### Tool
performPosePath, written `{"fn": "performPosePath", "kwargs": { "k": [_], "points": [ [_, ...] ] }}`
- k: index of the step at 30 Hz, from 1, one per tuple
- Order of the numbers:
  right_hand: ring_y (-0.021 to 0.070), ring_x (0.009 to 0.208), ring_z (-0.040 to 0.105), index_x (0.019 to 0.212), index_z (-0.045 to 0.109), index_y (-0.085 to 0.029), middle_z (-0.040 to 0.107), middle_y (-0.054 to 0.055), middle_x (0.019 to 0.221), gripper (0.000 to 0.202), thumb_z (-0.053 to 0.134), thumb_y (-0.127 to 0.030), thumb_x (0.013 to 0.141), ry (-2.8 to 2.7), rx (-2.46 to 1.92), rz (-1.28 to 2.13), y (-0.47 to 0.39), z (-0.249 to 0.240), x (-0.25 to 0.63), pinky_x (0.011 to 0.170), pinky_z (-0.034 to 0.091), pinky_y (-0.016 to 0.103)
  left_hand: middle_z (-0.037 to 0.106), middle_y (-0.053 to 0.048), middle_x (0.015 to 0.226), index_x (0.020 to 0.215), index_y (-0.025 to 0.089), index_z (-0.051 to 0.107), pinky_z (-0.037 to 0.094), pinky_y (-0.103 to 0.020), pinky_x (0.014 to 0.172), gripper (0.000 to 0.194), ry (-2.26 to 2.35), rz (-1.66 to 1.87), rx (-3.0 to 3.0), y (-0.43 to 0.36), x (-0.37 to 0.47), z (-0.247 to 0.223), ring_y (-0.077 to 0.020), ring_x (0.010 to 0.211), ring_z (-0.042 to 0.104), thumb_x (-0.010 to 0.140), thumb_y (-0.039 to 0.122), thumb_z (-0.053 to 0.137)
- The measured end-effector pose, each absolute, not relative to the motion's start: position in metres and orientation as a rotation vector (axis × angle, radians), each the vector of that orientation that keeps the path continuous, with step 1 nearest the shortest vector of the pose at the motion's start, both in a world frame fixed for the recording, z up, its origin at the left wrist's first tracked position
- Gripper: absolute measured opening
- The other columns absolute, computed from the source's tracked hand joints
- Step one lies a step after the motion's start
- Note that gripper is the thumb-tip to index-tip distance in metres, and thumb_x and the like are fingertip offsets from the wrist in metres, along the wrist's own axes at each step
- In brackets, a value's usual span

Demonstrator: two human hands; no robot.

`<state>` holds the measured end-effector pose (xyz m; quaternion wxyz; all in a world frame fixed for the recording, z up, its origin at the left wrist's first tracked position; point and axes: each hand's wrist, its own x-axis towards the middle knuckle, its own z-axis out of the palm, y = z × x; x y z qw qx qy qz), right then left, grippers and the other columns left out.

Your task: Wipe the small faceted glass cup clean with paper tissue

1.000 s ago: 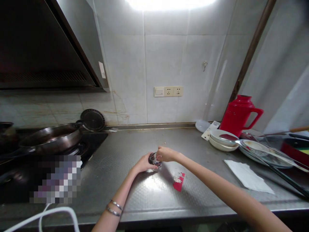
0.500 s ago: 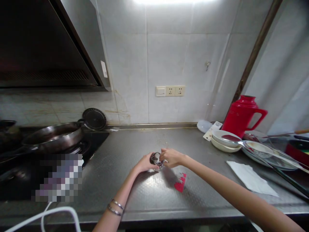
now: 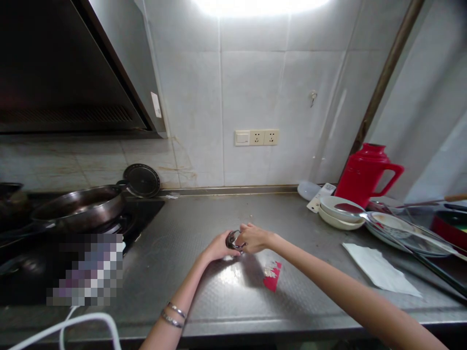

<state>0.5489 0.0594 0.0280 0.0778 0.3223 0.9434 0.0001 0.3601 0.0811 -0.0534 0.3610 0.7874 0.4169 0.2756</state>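
Just above the steel counter, my left hand (image 3: 219, 247) wraps round a small, shiny glass container (image 3: 230, 240) with dark contents or a dark rim. The mouth of the container is turned toward my right hand (image 3: 253, 238). The fingers of that hand are curled and pressed together at the opening, hiding part of it. Whatever they pinch is too small or too covered to make out. A torn red and white scrap of packaging (image 3: 272, 277) lies on the counter below my right hand.
Left are a cooktop with a steel pan (image 3: 82, 208), a black round lid (image 3: 141, 180) and a white cable (image 3: 91, 316). Right are a red thermos jug (image 3: 365, 175), stacked bowls (image 3: 341, 221), a plate with utensils and a folded white paper (image 3: 379, 270). Steel counter (image 3: 204, 311) lies between.
My right hand has shifted slightly left, closer over the mouth of the container. My left hand keeps its hold in nearly the same place.
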Motion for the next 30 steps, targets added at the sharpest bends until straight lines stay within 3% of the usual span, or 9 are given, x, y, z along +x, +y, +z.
{"fn": "performPosePath", "kwargs": {
  "k": [5, 9, 13, 19, 26, 30],
  "points": [
    [0.0263, 0.094, 0.051, 0.092, 0.07, -0.022, 0.071, 0.009, 0.088, 0.023, 0.051, -0.03, 0.082, 2.836, 1.008, 0.108, 0.057, 0.024, 0.546, 0.073, 0.034, 0.034, 0.065, -0.009, 0.119, 0.122, 0.017, 0.053, 0.045, -0.033, 0.093, 0.082, 1.066, 0.717, 2.026, 0.082, 0.36, -0.055, -0.0261, 0.107, 0.06, 0.049, 0.034, 0.086],
    [0.0266, 0.096, 0.051, 0.087, 0.072, -0.019, 0.071, 0.012, 0.089, 0.022, 0.052, -0.027, 0.081, 2.799, 1.039, 0.205, 0.055, 0.024, 0.549, 0.077, 0.035, 0.035, 0.064, -0.01, 0.12, 0.124, 0.017, 0.053, 0.044, -0.034, 0.094, 0.081, 1.054, 0.723, 2.037, 0.081, 0.36, -0.054, -0.0263, 0.108, 0.06, 0.051, 0.032, 0.085],
    [0.0262, 0.094, 0.051, 0.077, 0.071, -0.017, 0.071, 0.012, 0.089, 0.023, 0.051, -0.027, 0.082, 2.781, 1.052, 0.089, 0.057, 0.025, 0.551, 0.073, 0.036, 0.033, 0.065, -0.009, 0.118, 0.124, 0.018, 0.053, 0.045, -0.034, 0.094, 0.081, 1.08, 0.711, 2.048, 0.08, 0.36, -0.053, -0.0262, 0.107, 0.06, 0.052, 0.033, 0.085],
    [0.0261, 0.094, 0.05, 0.089, 0.07, -0.023, 0.069, 0.006, 0.102, 0.023, 0.05, -0.032, 0.084, 2.845, 1.014, -0.005, 0.062, 0.02, 0.546, 0.071, 0.036, 0.033, 0.068, -0.009, 0.112, 0.12, 0.017, 0.055, 0.047, -0.033, 0.088, 0.077, 1.089, 0.71, 2.028, 0.08, 0.361, -0.054, -0.0256, 0.101, 0.063, 0.051, 0.031, 0.085],
    [0.026, 0.093, 0.05, 0.087, 0.071, -0.018, 0.069, 0.01, 0.096, 0.023, 0.052, -0.029, 0.082, 2.849, 1.057, 0.219, 0.059, 0.017, 0.548, 0.074, 0.037, 0.034, 0.068, -0.007, 0.111, 0.119, 0.017, 0.055, 0.047, -0.032, 0.088, 0.076, 1.09, 0.708, 2.022, 0.081, 0.36, -0.054, -0.024, 0.099, 0.063, 0.051, 0.032, 0.085],
    [0.0257, 0.091, 0.051, 0.08, 0.072, -0.016, 0.069, 0.011, 0.094, 0.025, 0.05, -0.027, 0.082, 2.834, 1.087, 0.124, 0.057, 0.024, 0.553, 0.073, 0.036, 0.034, 0.068, -0.007, 0.113, 0.12, 0.017, 0.055, 0.047, -0.032, 0.088, 0.076, 1.089, 0.714, 2.044, 0.08, 0.36, -0.053, -0.0242, 0.1, 0.063, 0.051, 0.032, 0.084]
  ]
}}
